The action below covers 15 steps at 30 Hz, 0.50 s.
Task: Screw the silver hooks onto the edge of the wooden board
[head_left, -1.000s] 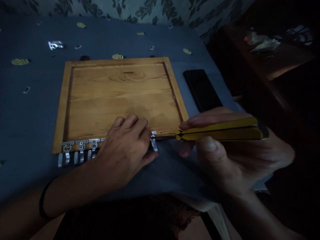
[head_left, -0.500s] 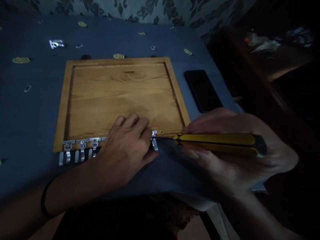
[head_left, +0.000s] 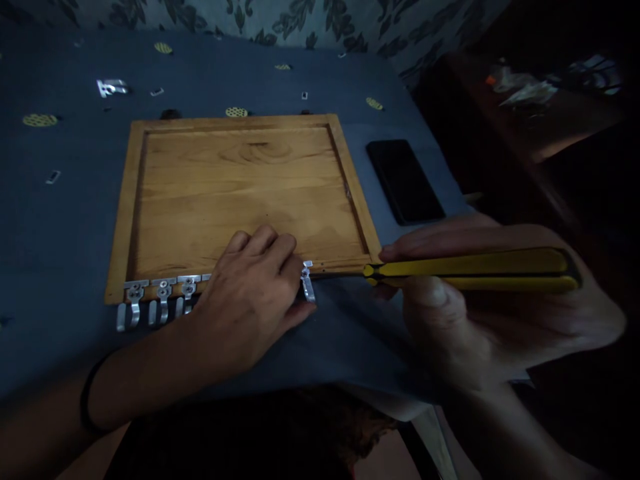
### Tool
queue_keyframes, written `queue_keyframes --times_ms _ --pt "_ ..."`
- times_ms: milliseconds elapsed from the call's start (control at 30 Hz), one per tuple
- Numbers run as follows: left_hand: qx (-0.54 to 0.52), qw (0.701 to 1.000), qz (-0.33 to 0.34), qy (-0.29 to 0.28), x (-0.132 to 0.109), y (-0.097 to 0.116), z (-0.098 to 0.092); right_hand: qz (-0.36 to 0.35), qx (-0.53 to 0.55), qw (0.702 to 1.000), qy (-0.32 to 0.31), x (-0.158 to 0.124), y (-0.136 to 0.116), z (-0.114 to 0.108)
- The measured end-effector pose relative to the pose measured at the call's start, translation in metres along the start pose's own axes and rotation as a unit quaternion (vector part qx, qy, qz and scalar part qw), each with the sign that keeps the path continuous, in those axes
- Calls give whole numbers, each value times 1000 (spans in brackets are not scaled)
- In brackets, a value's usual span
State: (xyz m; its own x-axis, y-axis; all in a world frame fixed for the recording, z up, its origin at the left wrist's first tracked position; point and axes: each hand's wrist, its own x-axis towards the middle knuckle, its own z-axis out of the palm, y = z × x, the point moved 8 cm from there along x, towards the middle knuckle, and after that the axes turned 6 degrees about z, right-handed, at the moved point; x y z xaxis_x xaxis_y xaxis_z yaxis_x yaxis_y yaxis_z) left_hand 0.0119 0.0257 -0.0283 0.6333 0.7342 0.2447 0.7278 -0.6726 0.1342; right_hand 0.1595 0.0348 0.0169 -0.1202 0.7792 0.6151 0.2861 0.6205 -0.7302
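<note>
A framed wooden board (head_left: 240, 193) lies on the blue cloth, with several metal double hooks (head_left: 161, 291) along its near edge. My left hand (head_left: 255, 290) is closed over that edge, hiding part of the row. Between its fingers and thumb is a metal hook (head_left: 307, 283), only partly showing at the right side of the hand. My right hand (head_left: 490, 300) grips a screwdriver (head_left: 480, 270) by its yellow and black handle. The handle lies almost level, pointing left, just right of the board's near right corner. Its shaft can hardly be made out, and the tip is apart from the hook.
A black phone (head_left: 405, 181) lies right of the board. One loose metal hook (head_left: 113, 87) is at the far left on the patterned blue cloth (head_left: 65, 233). To the far right, a brown wooden surface (head_left: 575, 130) carries a crumpled plastic bag (head_left: 527, 88).
My right hand has drawn the screwdriver back to the right, away from the hook, and its thumb has shifted on the handle. My left hand stays in place.
</note>
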Motion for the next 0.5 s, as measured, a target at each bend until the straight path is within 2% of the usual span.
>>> queue_keyframes --times_ms 300,500 --pt "4 1000 4 16 0 0 1 -51 -30 998 -30 3 -4 11" --pt "-2 1000 9 20 0 0 0 7 -70 996 -51 4 -4 14"
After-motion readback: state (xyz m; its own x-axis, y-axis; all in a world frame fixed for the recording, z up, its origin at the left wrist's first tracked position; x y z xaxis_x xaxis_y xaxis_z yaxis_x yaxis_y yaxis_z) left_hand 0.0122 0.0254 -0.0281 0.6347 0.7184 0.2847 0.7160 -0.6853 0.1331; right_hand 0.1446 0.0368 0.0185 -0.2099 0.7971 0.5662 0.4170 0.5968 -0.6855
